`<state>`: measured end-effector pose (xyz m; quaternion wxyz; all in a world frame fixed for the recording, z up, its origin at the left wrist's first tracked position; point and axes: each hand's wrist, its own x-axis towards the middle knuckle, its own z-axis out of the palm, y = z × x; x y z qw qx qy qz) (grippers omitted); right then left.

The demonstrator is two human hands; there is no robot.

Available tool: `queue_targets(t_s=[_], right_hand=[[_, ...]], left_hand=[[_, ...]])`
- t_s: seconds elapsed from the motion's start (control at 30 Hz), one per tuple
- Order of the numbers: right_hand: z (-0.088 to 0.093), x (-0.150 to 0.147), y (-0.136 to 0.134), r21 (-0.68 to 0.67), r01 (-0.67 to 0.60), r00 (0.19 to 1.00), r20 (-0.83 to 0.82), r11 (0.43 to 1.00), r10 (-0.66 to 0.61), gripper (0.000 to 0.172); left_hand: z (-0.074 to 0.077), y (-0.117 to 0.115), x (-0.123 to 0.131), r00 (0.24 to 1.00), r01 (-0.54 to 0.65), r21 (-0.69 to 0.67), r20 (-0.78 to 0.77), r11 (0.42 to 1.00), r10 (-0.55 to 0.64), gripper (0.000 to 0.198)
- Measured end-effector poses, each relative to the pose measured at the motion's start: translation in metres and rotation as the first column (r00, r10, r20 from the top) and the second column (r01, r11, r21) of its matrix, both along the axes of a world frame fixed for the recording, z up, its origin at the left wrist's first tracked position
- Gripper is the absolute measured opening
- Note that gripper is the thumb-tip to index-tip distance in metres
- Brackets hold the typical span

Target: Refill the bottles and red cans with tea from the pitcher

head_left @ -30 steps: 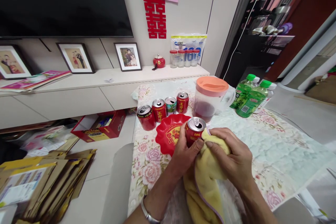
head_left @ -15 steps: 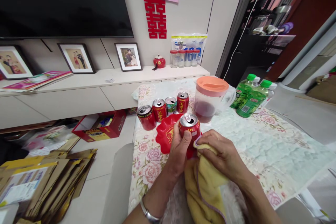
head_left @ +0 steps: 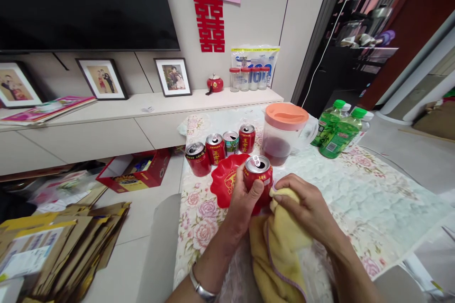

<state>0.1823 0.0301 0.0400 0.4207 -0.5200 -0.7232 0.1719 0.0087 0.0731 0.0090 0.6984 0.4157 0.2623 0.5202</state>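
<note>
My left hand (head_left: 245, 201) is wrapped round a red drink can (head_left: 261, 175) whose top is opened, its pull tab still on. Pinched in my right hand (head_left: 300, 203) is a yellow cloth (head_left: 275, 251) with a purple edge, held against or very near the can's right side; the exact contact is hidden. The rest of the cloth hangs down toward the table's near edge. Behind and partly under the can lies a red scalloped plate (head_left: 220, 187). Beyond it stand several opened cans, among them a red can (head_left: 215, 149) and a green can (head_left: 231, 142).
A lidded pitcher (head_left: 279, 144) of dark liquid stands behind my hands on the flowered tablecloth (head_left: 377, 194). Several bottles, including a green bottle (head_left: 341, 137), are at the right. Flattened cardboard (head_left: 74, 241) and a red box (head_left: 135, 170) lie on the floor at left.
The can in my left hand has shifted slightly right and tilted a little. My right hand with the cloth has moved slightly right along with it.
</note>
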Motion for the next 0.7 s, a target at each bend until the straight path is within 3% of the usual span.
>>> queue_targets(t_s=[0.17, 0.27, 0.5, 0.7], right_hand=[[0.008, -0.002, -0.007, 0.105, 0.130, 0.975, -0.196, 0.986, -0.107, 0.010], [0.012, -0.005, -0.011, 0.200, 0.167, 0.970, -0.209, 0.965, -0.124, 0.009], [0.019, -0.010, -0.012, 0.333, 0.035, 0.999, -0.042, 0.942, -0.022, 0.028], [0.017, -0.014, -0.010, 0.277, -0.077, 0.997, 0.047, 0.958, 0.066, 0.025]], left_hand=[[0.005, -0.004, 0.001, 0.995, 0.079, 0.057, -0.072, 0.995, -0.075, 0.068], [0.007, -0.006, 0.003, 0.990, 0.070, 0.076, -0.131, 0.995, -0.060, 0.069], [0.011, -0.009, 0.004, 0.990, 0.068, 0.081, -0.127, 0.994, -0.057, 0.073], [0.008, -0.009, 0.002, 0.996, 0.067, 0.004, -0.064, 0.998, -0.067, 0.072]])
